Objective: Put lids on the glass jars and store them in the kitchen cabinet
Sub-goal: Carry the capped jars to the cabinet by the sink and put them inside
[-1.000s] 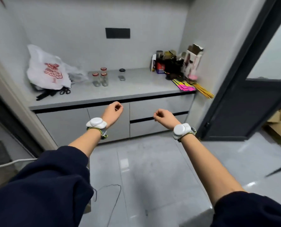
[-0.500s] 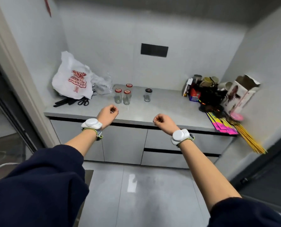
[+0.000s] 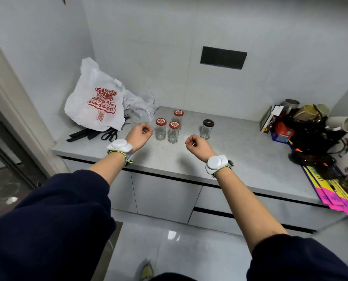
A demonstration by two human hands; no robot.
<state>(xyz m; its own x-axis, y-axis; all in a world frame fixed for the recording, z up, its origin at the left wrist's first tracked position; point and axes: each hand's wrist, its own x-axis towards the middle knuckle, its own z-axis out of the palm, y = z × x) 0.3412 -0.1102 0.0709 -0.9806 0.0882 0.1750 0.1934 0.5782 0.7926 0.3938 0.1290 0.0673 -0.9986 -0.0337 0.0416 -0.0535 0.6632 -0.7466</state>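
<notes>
2 dark navy sleeves — each wrist wears 1 round white device on a lime-edged strap.

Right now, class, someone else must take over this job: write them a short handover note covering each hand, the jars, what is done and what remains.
Left hand: fingers curled, holding nothing, above the counter. Right hand: the same.
Jars: three red-lidded jars clustered, one black-lidded jar apart to their right, all on the counter.
Done: all four appear lidded.
To do: store them; the cabinet doors below are shut.
</notes>
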